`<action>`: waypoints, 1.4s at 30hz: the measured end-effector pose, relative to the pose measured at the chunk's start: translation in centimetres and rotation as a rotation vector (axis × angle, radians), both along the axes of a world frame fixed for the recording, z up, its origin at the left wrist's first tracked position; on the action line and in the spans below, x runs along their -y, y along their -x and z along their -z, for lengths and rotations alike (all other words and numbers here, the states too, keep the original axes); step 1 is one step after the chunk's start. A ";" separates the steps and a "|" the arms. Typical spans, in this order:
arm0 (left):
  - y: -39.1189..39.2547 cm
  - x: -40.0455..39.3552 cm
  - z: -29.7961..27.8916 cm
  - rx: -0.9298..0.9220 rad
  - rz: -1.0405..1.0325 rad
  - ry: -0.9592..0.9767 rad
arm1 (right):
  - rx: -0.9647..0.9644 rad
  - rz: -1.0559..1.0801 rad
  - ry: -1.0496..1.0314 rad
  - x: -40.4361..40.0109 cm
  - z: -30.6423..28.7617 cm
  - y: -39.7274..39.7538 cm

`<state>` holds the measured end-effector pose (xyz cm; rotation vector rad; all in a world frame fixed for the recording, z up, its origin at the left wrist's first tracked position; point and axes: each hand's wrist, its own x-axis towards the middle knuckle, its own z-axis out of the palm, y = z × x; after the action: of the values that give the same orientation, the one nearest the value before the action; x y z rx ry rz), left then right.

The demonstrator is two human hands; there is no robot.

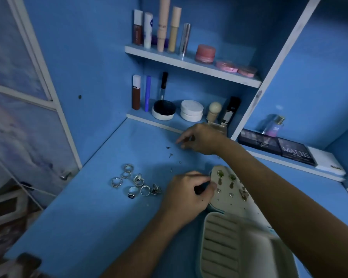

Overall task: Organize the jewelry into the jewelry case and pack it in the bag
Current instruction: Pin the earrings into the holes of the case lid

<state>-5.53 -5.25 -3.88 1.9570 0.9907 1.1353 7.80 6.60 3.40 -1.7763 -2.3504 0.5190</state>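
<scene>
Blue desk (92, 207) carries the loose jewelry: a cluster of rings (134, 182) lies left of the open jewelry case (225, 235), and a few small earrings (170, 151) are scattered farther back. The left hand (186, 194) curls round the edge of the pale earring panel (232, 194), which already bears several studs, apparently to steady it for the next one. The right hand (204, 140) reaches across to the scattered earrings with fingers bent in a pinch; whether it has one yet is too small to tell. Ring slots (219, 245) in the lower pad look unfilled, so the job seems early. No bag is in view.
</scene>
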 end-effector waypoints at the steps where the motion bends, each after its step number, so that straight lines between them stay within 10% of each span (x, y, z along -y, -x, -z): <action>1: 0.0 0.0 0.0 0.003 0.002 0.000 | -0.007 -0.014 0.010 -0.2 0.0 0.3; 42: 0.5 0.2 -0.6 -0.019 -0.026 -0.006 | -0.267 0.303 -0.273 10.3 -3.2 -8.2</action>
<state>-6.06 -5.49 -3.29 1.9691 1.0262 1.1369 15.98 -3.67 6.56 -1.7658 -1.8343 0.3447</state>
